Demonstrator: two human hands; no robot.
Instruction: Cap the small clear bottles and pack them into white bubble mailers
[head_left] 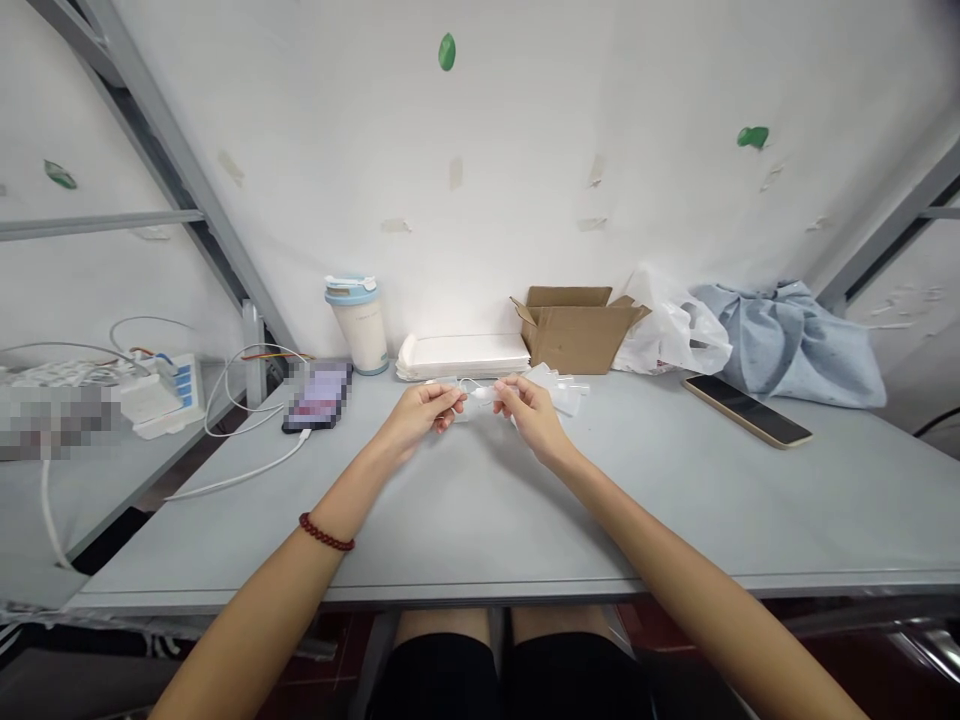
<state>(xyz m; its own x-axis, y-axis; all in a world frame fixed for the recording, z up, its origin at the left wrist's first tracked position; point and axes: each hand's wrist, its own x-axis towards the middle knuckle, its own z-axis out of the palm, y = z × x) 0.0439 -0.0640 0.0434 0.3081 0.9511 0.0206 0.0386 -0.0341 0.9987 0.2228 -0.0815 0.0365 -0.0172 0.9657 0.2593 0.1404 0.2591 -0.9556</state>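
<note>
Above the grey table, my left hand (429, 408) and my right hand (529, 408) face each other with fingertips pinched. Between them is a small white piece (481, 394) with a thin white loop beside it; its kind is too small to make out. The right thumb and fingers grip the piece's right end. The left fingers are closed at its left side, next to some clear film, and their exact hold is partly hidden. Clear plastic bags (571, 392) lie just behind and to the right of my right hand. A stack of white flat packets (465, 355) sits behind both hands.
Along the wall stand a blue-lidded cup (360, 325), an open cardboard box (581, 338), a white plastic bag (675, 325) and a light blue cloth bag (799, 345). One phone (750, 410) lies right; another phone (319, 395) with a white cable (247, 485) lies left.
</note>
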